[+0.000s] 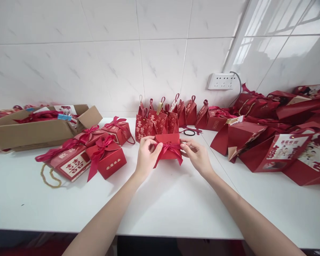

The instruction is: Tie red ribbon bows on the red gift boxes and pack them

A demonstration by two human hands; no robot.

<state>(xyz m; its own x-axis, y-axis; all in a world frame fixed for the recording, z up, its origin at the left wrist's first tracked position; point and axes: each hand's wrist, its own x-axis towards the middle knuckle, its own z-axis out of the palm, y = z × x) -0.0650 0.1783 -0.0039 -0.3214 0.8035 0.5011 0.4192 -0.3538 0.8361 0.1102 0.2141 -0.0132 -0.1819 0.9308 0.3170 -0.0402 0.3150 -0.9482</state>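
A small red gift box (pixel 167 139) stands on the white table in front of me, with a dark red ribbon bow (pixel 171 147) across its front. My left hand (pixel 147 151) is at the box's left side, thumb and fingers pinched on the bow's left loop. At the right side, my right hand (pixel 196 153) pinches the bow's right loop between thumb and fingers. Just behind the box are several red patterned gift bags (pixel 158 121) with loop handles. The box's back and base are partly hidden.
Several ribboned red boxes (pixel 106 158) sit to the left, near an open cardboard box (pixel 16 133) of ribbons. Many red gift boxes (pixel 274 153) crowd the right. A black ring (pixel 189 132) lies behind; a power strip (pixel 222 81) is on the tiled wall.
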